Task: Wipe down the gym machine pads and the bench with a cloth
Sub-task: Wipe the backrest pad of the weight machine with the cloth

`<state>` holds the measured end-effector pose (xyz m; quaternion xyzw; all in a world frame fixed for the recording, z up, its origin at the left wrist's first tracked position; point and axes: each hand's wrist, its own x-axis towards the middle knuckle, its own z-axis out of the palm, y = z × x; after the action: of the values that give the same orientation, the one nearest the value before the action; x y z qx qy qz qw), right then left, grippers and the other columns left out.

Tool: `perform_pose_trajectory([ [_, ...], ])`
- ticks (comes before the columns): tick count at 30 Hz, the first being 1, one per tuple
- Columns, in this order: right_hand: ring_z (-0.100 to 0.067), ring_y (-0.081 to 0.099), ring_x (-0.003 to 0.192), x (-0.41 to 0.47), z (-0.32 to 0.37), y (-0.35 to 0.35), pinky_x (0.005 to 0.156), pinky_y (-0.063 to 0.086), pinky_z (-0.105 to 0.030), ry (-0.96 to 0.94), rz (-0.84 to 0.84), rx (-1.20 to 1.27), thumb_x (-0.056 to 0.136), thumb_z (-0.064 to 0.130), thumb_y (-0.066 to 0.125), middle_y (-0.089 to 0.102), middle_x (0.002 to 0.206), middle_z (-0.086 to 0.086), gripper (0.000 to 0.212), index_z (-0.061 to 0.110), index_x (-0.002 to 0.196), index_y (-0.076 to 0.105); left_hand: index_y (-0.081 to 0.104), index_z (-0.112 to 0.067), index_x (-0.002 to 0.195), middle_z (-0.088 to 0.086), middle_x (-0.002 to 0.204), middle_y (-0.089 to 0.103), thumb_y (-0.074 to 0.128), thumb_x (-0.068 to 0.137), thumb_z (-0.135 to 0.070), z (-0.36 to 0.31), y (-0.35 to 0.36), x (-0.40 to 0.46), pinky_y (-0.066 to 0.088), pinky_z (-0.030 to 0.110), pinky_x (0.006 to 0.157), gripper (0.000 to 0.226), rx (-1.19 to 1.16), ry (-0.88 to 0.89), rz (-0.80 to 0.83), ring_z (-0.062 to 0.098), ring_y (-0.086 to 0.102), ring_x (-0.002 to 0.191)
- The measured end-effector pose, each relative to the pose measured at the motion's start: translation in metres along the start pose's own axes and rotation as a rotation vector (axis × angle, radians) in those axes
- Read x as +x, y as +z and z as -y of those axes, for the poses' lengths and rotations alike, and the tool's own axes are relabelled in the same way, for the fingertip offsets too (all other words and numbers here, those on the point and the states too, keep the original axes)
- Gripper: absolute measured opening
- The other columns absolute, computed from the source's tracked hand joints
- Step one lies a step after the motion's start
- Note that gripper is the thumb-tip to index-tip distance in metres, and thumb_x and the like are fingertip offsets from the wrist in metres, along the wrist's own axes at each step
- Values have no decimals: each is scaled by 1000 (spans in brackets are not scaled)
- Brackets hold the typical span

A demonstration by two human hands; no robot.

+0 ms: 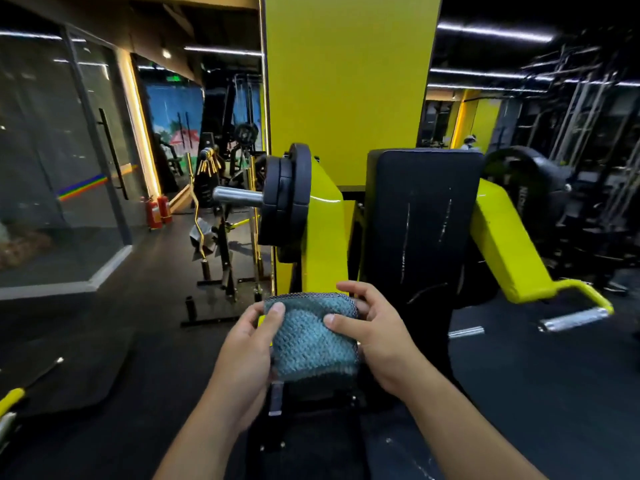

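Head view: both hands hold a folded blue-grey cloth [311,336] in front of the black back pad [420,216]. Left hand [244,344] grips its left edge, right hand [375,327] its right edge, thumbs on top.

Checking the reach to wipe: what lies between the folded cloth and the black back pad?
Nothing in the head view: the cloth, held by the left hand and right hand, has only air before the back pad.
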<state>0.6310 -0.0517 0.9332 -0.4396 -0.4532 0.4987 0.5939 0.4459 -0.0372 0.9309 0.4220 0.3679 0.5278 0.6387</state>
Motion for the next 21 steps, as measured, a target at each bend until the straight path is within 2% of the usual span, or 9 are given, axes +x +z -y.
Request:
perform_pose_trajectory([
  [5, -35, 75, 100, -34, 18, -71, 81, 61, -51, -10, -89, -9, 82, -8, 77, 74, 116, -14, 54, 16, 127, 60, 59, -16, 128, 12, 113, 77, 60, 103, -31, 29, 64, -20, 55, 67, 92, 29, 18, -33, 54, 37, 75, 102],
  [9, -33, 75, 102, -47, 39, -120, 75, 62, -53, -30, -107, -33, 86, -4, 77, 74, 117, -9, 51, 20, 127, 59, 58, -13, 123, 8, 100, 79, 57, 105, -26, 33, 114, -22, 64, 51, 77, 22, 101, 30, 60, 31, 77, 91],
  [13, -32, 75, 101, -45, 52, -171, 68, 61, -46, -53, -95, -27, 87, -4, 76, 75, 116, -6, 50, 22, 127, 59, 56, -9, 120, 14, 103, 78, 58, 104, -25, 49, 165, -14, 59, 61, 87, 22, 74, 24, 64, 37, 76, 96],
  [16, -33, 75, 100, -31, 62, -212, 73, 62, -47, -75, -83, -30, 86, -6, 76, 75, 114, -10, 51, 21, 126, 60, 58, -10, 119, 18, 111, 76, 64, 99, -26, 68, 205, 1, 60, 59, 86, 26, 11, -21, 55, 38, 75, 98],
  [21, -33, 75, 99, 3, 77, -294, 82, 62, -51, -88, -11, -80, 87, -7, 76, 76, 112, -10, 49, 20, 125, 61, 65, -10, 128, 18, 118, 75, 73, 91, -26, 108, 282, 25, 49, 68, 102, 40, -25, -70, 63, 40, 72, 109],
])
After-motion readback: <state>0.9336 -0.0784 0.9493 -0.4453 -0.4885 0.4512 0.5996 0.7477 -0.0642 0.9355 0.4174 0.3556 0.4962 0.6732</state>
